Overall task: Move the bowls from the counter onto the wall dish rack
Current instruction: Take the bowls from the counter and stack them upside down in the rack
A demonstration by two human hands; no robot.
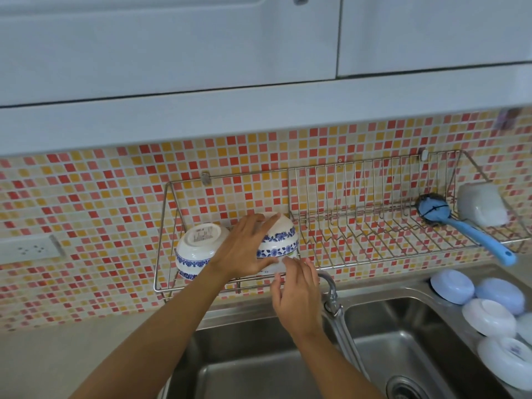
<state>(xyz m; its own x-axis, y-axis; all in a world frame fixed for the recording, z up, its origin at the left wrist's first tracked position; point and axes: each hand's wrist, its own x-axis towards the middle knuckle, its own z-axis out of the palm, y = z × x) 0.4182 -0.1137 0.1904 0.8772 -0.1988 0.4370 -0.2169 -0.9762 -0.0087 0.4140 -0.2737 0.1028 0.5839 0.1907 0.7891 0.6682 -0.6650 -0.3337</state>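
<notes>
A wire wall dish rack (374, 243) hangs on the mosaic tiles above the sink. In its left end, a white bowl with a blue floral band (197, 250) lies upside down and tilted. Right of it stands a second, stacked blue-patterned bowl (283, 240). My left hand (247, 249) lies spread over that bowl's left side and touches it. My right hand (296, 295) is at the bowl's lower front edge by the rack's front wire, fingers apart. Several upturned blue and white bowls (489, 315) lie on the counter at the right of the sink.
A blue-handled brush (460, 226) and an overturned white container (482, 205) lie in the rack's right end. The faucet (331, 292) rises just right of my right hand over the double steel sink (403, 341). Cupboards hang overhead. A wall socket (31, 250) is at the left.
</notes>
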